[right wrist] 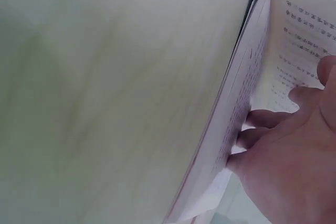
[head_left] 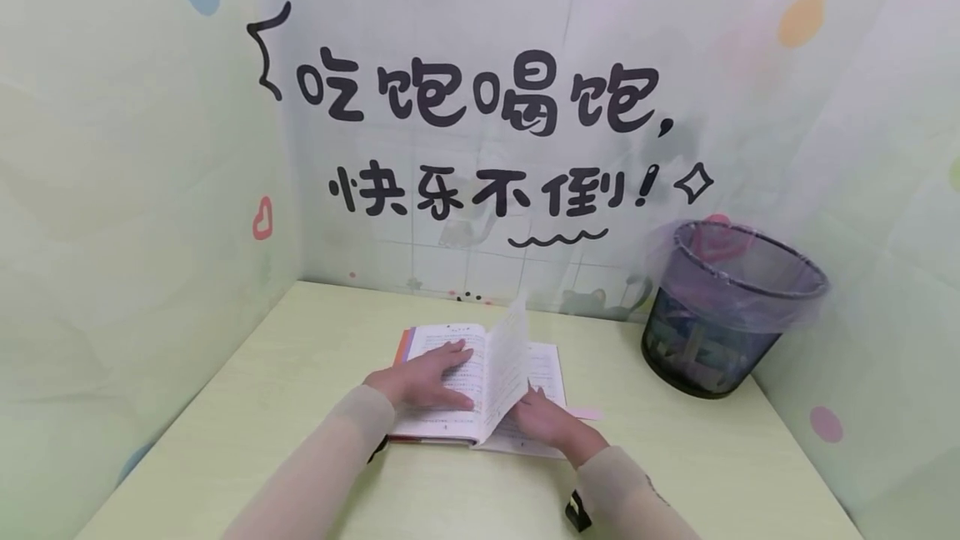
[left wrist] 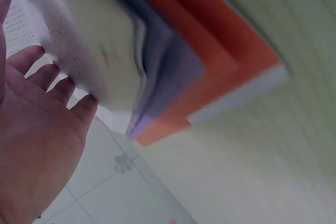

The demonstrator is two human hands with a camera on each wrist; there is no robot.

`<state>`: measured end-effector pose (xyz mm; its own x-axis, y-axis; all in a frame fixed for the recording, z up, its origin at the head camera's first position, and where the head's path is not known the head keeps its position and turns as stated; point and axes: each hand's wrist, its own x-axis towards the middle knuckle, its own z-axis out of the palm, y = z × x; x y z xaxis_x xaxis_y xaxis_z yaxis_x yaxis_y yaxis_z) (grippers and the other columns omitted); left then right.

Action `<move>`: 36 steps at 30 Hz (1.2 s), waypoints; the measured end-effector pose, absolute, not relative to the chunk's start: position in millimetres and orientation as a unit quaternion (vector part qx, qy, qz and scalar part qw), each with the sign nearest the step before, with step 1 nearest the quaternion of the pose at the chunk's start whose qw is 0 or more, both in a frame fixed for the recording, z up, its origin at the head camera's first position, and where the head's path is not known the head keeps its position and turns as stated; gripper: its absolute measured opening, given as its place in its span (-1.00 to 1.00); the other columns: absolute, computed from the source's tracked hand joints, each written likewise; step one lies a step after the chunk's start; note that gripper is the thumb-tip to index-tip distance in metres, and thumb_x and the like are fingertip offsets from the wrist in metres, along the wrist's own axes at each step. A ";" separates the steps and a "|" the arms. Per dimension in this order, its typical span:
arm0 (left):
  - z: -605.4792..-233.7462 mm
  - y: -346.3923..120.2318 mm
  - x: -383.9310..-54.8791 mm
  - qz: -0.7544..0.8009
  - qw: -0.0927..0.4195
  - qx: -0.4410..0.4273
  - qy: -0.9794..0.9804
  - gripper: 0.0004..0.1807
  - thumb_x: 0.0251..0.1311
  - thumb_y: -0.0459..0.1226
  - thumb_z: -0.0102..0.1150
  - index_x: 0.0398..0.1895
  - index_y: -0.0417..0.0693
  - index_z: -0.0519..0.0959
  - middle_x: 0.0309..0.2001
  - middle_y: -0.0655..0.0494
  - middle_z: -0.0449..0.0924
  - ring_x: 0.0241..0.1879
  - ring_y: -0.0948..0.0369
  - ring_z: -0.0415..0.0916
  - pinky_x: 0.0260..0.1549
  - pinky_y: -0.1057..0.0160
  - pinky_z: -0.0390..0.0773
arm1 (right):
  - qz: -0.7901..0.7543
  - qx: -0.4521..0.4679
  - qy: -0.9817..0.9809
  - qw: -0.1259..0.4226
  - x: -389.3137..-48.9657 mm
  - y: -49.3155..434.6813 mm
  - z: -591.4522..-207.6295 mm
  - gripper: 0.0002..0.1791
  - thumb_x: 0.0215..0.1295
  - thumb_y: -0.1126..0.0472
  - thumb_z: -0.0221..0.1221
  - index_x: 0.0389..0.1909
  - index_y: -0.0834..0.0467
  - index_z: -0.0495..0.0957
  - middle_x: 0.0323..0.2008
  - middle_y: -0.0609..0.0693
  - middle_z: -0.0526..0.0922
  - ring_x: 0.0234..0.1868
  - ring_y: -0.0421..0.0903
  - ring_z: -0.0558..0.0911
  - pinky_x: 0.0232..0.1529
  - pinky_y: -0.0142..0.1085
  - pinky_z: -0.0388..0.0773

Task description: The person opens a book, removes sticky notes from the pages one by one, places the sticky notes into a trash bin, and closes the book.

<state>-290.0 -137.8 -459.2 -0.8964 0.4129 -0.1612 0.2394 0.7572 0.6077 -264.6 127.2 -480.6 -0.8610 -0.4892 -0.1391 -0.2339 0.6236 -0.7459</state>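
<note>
An open book (head_left: 551, 365) with printed text lies on the table. One page (head_left: 512, 357) stands raised near its middle. My left hand (head_left: 426, 380) rests on the left-hand page, fingers spread. On the right-hand side, my right hand (head_left: 547, 419) touches the book beside the raised page, its fingertips partly hidden by that page. In the right wrist view, the fingers (right wrist: 268, 119) lie loosely against the pages. The left wrist view shows the book's orange and purple cover flap (left wrist: 215, 56) near my left hand (left wrist: 42, 108).
A black wire bin (head_left: 705, 332) with a translucent purple liner stands at the back right of the pale table (head_left: 247, 407). A pink strip (head_left: 587, 413) sticks out past the book's right edge. Printed curtains (head_left: 480, 23) enclose the back and sides.
</note>
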 end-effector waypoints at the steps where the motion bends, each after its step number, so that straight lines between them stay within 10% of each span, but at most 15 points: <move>1: -459.8 -143.9 -289.4 0.299 0.146 0.169 0.928 0.13 0.21 0.15 0.59 0.77 0.12 0.22 0.82 0.06 -0.01 0.81 -0.08 -0.08 0.74 -0.25 0.05 | -0.372 -0.206 0.889 0.167 -264.8 125.2 -479.6 -0.30 0.80 -0.16 -0.29 0.79 0.01 0.10 0.78 0.20 0.05 0.80 0.36 -0.12 0.74 0.40 -0.34; 12: -470.8 -201.4 -285.8 0.300 0.169 0.119 0.931 0.23 0.10 0.14 0.67 0.79 0.13 0.18 0.80 -0.05 0.06 0.77 -0.22 0.00 0.69 -0.39 0.07 | -0.284 -0.212 0.921 0.160 -263.8 110.1 -477.1 -0.20 0.69 -0.45 -0.26 0.80 -0.26 0.03 0.73 0.40 0.07 0.76 0.52 -0.09 0.68 0.53 -0.22; 22: -462.3 -214.1 -290.4 0.312 0.153 0.130 0.929 0.08 0.18 -0.25 0.64 0.74 -0.06 0.24 0.65 -0.11 0.34 0.48 -0.11 0.34 0.64 -0.32 0.24 | -0.232 -0.210 0.938 0.148 -257.7 100.7 -475.5 -0.10 0.55 -0.57 -0.08 0.79 -0.37 0.01 0.71 0.49 0.04 0.74 0.57 -0.08 0.67 0.54 -0.14; 36: -442.6 -180.6 -308.3 0.291 0.051 0.159 0.942 -0.25 0.46 -0.40 0.13 0.72 -0.16 0.27 0.73 -0.24 0.17 0.73 -0.27 0.07 0.71 -0.33 0.08 | -0.227 -0.198 0.940 0.159 -256.5 92.8 -463.4 -0.08 0.51 -0.54 0.05 0.77 -0.36 0.07 0.69 0.49 0.11 0.72 0.61 -0.05 0.64 0.58 -0.08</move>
<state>-308.3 -180.6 -442.6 -0.9445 0.3285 -0.0039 0.2691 0.7804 0.5644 -256.5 92.8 -463.4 -0.8707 -0.4451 -0.2091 -0.3008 0.8184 -0.4897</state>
